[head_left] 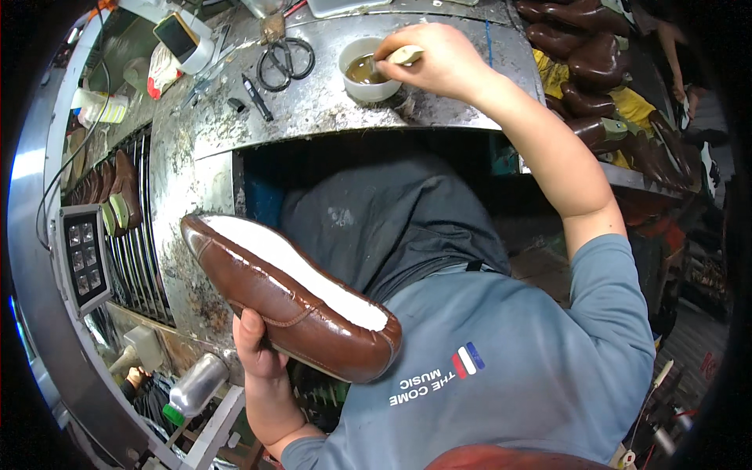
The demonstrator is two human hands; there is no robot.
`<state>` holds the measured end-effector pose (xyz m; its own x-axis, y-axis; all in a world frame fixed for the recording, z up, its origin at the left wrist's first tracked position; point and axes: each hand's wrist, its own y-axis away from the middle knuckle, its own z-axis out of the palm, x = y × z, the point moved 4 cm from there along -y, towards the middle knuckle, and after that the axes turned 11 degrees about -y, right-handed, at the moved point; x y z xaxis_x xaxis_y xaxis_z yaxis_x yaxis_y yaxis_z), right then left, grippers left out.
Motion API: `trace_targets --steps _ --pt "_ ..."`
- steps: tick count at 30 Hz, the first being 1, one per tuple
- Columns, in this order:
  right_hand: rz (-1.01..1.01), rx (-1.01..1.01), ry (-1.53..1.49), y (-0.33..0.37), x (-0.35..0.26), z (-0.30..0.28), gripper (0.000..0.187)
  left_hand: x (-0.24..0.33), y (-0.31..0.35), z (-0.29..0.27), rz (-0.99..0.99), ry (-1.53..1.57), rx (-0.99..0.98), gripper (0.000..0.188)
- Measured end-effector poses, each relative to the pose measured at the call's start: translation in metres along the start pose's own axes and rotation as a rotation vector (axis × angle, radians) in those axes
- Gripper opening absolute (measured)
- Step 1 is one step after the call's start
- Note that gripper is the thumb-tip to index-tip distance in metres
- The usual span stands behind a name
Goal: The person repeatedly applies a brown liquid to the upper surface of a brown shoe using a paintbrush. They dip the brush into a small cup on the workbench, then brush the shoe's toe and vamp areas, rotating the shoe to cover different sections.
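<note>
My left hand [254,345] grips a brown leather shoe upper [274,294] from below, sole side up, so its white insole bottom [294,270] faces me. The shoe hangs above my lap, in front of the metal workbench [313,110]. My right hand [439,59] reaches out over the bench and holds a brush with a pale handle [403,55]. The brush tip dips into a small white cup [368,70] of brownish liquid.
Black scissors [286,59] and a black pen [257,98] lie on the bench left of the cup. Several brown shoes [595,70] are stacked at the right. More shoes rest on a wire rack [129,211] at the left, beside a grey control panel [82,254]. A plastic bottle [196,384] lies lower left.
</note>
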<state>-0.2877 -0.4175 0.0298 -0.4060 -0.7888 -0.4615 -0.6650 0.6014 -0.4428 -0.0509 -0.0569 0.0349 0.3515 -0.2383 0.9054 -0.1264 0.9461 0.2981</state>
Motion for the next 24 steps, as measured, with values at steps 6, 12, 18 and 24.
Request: trace_targets --steps 6,12,18,24 --pt "-0.136 -0.071 -0.684 -0.005 -0.091 -0.043 0.01 0.004 0.001 0.003 0.003 -0.014 0.0 0.065" --pt "-0.365 -0.227 -1.1 0.021 -0.154 -0.033 0.012 0.018 -0.001 0.019 -0.106 -0.146 0.168 0.08" --pt "-0.395 -0.255 -1.105 0.019 -0.169 -0.03 0.01 0.018 -0.007 0.032 -0.083 -0.17 0.256 0.084" --pt "-0.387 -0.339 -1.14 0.025 -0.172 -0.036 0.006 0.01 -0.002 0.016 -0.086 -0.062 0.192 0.078"
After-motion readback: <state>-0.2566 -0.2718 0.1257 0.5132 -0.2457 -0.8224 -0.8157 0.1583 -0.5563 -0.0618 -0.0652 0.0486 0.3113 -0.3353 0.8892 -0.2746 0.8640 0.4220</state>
